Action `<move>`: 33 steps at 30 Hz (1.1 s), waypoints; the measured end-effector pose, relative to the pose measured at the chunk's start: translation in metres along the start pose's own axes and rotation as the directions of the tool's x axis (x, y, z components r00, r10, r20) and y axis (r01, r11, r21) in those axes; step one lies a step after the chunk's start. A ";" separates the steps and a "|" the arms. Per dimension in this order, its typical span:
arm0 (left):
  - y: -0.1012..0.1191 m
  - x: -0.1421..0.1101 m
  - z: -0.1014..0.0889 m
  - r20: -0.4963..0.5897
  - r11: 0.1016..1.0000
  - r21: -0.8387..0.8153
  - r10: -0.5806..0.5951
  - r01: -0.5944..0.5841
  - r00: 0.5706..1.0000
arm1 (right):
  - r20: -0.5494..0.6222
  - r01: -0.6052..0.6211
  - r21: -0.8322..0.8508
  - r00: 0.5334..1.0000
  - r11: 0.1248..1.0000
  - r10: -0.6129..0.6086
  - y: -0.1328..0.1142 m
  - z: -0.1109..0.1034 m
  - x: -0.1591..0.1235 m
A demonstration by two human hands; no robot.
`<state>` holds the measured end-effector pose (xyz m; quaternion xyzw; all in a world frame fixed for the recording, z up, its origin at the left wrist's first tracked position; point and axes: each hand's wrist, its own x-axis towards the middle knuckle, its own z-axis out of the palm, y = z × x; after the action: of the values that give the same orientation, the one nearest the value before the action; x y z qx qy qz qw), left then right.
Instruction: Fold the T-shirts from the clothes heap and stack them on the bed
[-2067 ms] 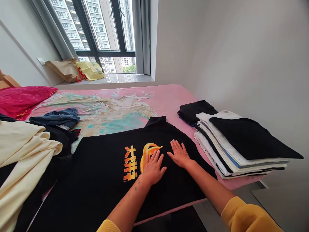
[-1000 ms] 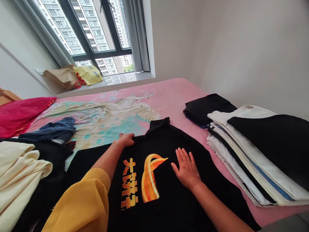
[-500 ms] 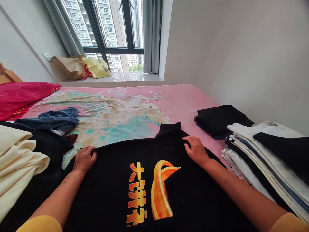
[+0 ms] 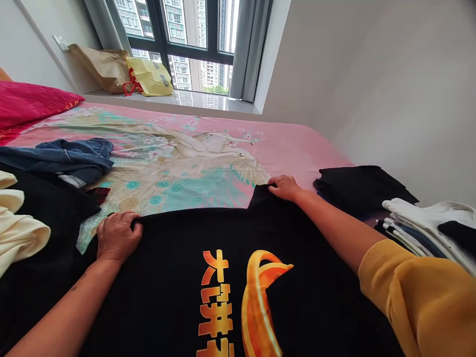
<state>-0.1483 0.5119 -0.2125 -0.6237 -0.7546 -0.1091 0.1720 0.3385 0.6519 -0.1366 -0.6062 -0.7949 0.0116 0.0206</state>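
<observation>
Black shirt, orange print up, lies on the pink bed sheet. Left hand curls over its far edge, thumb and fingers pinching cloth; right hand pinches its projecting flap. Right of shirt: folded black clothes, white stack. Left: cream cloth. Beyond, on the sill: brown paper bag, yellow bag, contents hidden from where I stand.
</observation>
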 end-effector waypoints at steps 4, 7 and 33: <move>0.000 -0.002 0.001 -0.062 1.000 -0.002 0.016 -0.016 0.998 | -0.054 0.065 0.005 0.996 0.998 -0.065 -0.025 -0.005 0.024; 0.000 -0.002 0.004 -0.094 1.000 -0.017 0.009 -0.011 0.996 | 0.038 0.117 0.009 0.992 0.993 -0.117 -0.035 -0.004 0.039; -0.008 0.001 0.015 -0.090 0.994 -0.109 -0.031 0.021 0.995 | 0.347 0.078 -0.125 0.937 0.989 -0.030 -0.001 0.029 0.057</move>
<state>-0.1579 0.5167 -0.2257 -0.6167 -0.7469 -0.1804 0.1712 0.3213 0.7065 -0.1641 -0.5726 -0.8017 0.0622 -0.1598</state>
